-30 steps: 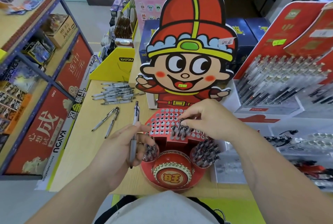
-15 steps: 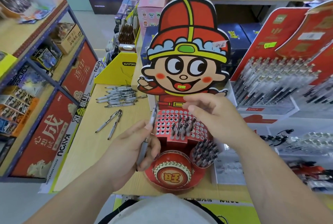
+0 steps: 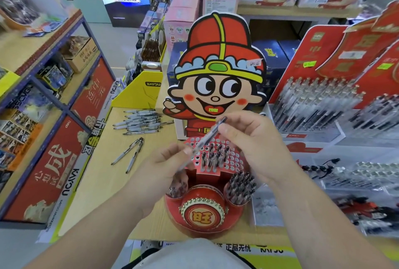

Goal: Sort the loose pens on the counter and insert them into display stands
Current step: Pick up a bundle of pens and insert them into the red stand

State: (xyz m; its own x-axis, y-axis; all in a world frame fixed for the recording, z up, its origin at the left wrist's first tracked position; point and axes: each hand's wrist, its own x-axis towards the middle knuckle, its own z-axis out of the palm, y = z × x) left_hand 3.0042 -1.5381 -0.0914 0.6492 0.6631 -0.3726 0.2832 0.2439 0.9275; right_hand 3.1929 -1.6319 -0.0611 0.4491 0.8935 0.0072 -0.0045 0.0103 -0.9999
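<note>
— Where's the pen [image 3: 205, 139] right now?
— Up in the air over the display stand [image 3: 204, 214], held at both ends. The left hand [image 3: 164, 169] has its fingers curled round the lower end. The right hand [image 3: 248, 145] pinches the upper end between thumb and forefinger. Neither holds anything else.
— Which way does it lie?
— Slantwise: low by the left hand, rising away and to the right. It's nowhere near upright. The holes in the stand's panel sit straight below it, so I'd say it has to be tipped on end before it goes down.
— Which hand is better placed for that?
— The right, I'd guess. It hangs just above the standing pens [image 3: 216, 156] in the panel, with free holes around them. The left is out by the panel's near-left corner.
— What sort of pen?
— Slim, with a pale see-through barrel, dark at the upper end. It's blurred, so I can't tell which end is the point.
— Much left?
— The loose pens [image 3: 140, 121] lie heaped at the far left of the desk [image 3: 101, 182].
</note>
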